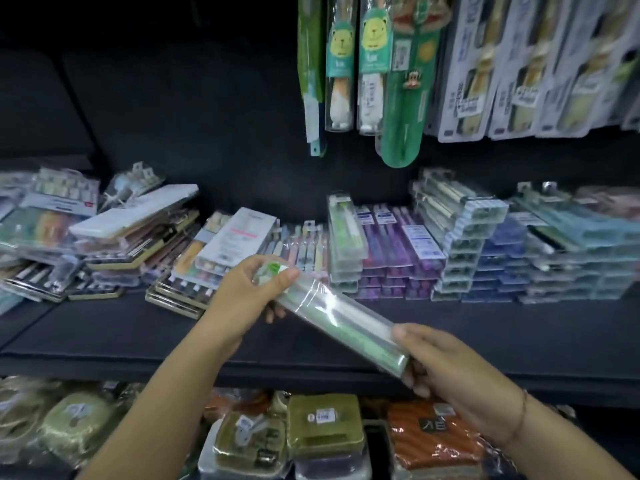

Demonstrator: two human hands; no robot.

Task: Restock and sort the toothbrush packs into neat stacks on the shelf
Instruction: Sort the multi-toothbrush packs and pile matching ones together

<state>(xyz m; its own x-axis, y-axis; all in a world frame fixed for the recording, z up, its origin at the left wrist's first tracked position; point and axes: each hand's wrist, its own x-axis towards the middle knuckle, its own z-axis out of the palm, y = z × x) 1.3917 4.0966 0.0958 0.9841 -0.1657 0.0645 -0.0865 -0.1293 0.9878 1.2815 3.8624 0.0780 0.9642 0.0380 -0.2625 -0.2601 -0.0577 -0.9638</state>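
L hand: fingers pinching far end of clear toothbrush pack
R hand: fingers curled round near end
shelf: stacks at back

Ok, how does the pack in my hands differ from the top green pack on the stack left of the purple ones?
The held pack is off the shelf, gripped at its ends by the left hand and right hand; the top green pack rests on its stack. The held pack runs slantwise; the top green pack points front to back. Both are long clear cases with green inside.
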